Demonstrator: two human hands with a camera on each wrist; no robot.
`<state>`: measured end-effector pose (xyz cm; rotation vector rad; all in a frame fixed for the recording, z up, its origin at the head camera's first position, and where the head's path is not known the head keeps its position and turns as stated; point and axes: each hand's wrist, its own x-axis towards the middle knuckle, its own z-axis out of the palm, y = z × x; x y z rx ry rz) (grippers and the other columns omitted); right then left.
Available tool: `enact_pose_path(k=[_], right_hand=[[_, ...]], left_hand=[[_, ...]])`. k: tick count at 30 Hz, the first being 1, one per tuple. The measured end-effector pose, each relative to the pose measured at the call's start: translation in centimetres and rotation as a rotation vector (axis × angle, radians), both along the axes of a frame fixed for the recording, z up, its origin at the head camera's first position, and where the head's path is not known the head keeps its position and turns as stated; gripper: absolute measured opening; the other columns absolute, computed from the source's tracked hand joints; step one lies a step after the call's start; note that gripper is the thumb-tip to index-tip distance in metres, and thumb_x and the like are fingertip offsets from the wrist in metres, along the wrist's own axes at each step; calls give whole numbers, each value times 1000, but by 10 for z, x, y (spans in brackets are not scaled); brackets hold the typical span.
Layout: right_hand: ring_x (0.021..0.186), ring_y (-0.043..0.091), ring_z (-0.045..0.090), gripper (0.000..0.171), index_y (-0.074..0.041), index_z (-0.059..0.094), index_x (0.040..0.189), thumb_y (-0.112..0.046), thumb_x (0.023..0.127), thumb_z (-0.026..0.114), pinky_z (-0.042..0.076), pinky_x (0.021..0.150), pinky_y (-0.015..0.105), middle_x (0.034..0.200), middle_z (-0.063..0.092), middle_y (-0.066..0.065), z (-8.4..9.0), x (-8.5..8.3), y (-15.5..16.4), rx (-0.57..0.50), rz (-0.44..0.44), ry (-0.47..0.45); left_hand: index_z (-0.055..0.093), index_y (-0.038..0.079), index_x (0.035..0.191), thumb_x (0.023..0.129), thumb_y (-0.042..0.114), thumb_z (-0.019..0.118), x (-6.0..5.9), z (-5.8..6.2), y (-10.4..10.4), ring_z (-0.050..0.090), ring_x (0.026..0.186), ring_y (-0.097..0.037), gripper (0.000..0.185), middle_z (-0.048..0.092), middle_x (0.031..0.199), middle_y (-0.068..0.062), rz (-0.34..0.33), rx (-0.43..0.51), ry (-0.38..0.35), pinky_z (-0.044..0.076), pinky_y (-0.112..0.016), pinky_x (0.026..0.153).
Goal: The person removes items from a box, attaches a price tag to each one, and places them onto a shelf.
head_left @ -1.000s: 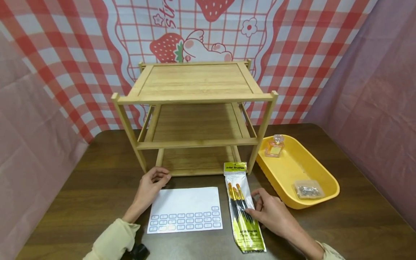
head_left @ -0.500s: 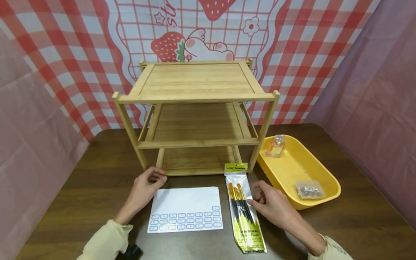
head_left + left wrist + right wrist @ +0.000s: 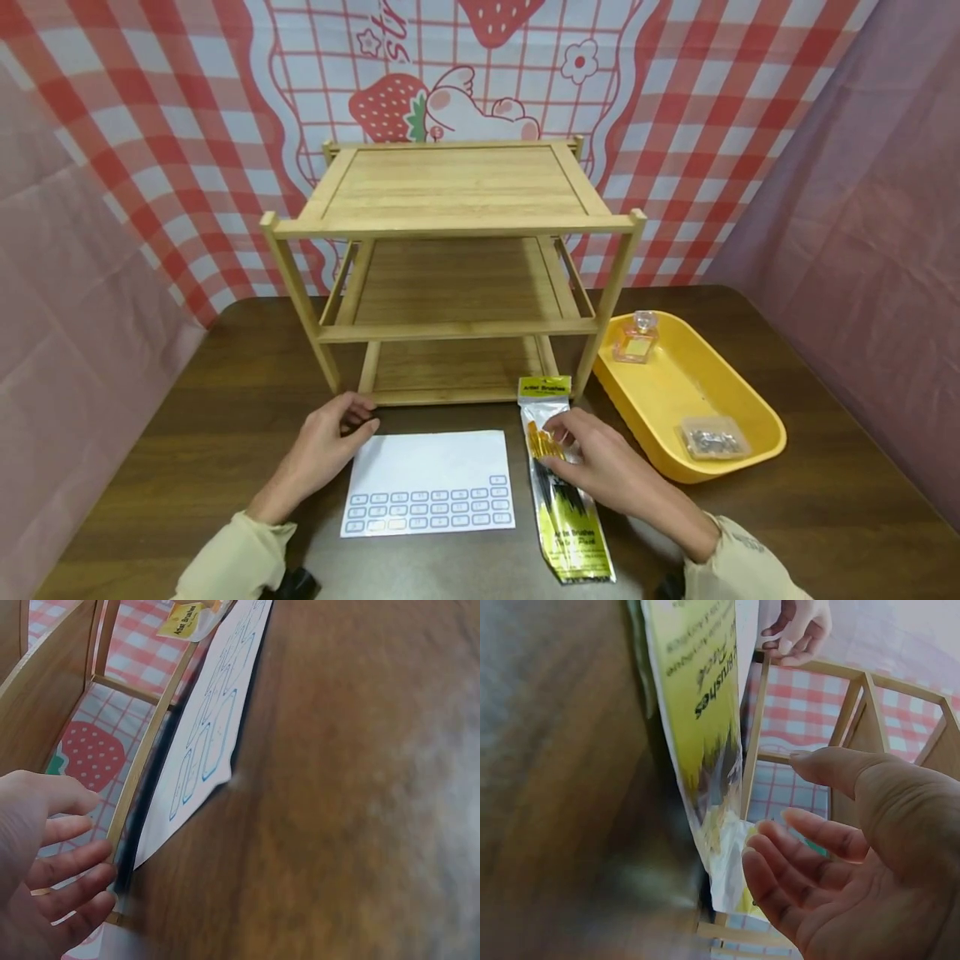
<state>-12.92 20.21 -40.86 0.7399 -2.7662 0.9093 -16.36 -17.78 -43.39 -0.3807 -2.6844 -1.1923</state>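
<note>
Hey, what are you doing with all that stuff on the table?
A person's right hand is over a packet of paintbrushes, fingers loosely bent, not gripping it. The left hand is near the front of a wooden rack, beside a white sheet. To the right, a yellow tray holds a pinkish bottle and a small clear box.

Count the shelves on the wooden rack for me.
3: the top shelf, the middle shelf beneath it, and the bottom shelf, lowest, its back hidden by the middle one.
</note>
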Motion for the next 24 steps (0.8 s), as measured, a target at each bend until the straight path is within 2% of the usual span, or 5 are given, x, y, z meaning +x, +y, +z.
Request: enact_pose_path(k=[5,11,24], right_hand=[[90,17,62,27,-8,69,110,-20,90,83,56,74,32,98,65,0,2,-6,-4,21,41,9],[91,18,62,25,-7,69,108,-19,91,82,56,79,33,100,65,2,-1,-14,-12,40,90,9],[86,16,60,28,-5,69,110,-18,90,83,55,73,32,96,64,2,-10,-29,-25,122,133,51]], left_hand=[[69,1,107,91,4,76,2,-1,-3,64,91,-23,18,67,96,-7,-10,-82,26,55,-43,79],[69,0,108,91,6,78,5,-1,-7,64,94,-29,20,66,98,-9,-6,-153,13,54,-49,84],[70,3,108,91,13,80,7,-1,-9,60,93,-27,22,64,99,-7,-14,-237,-9,53,-47,82]])
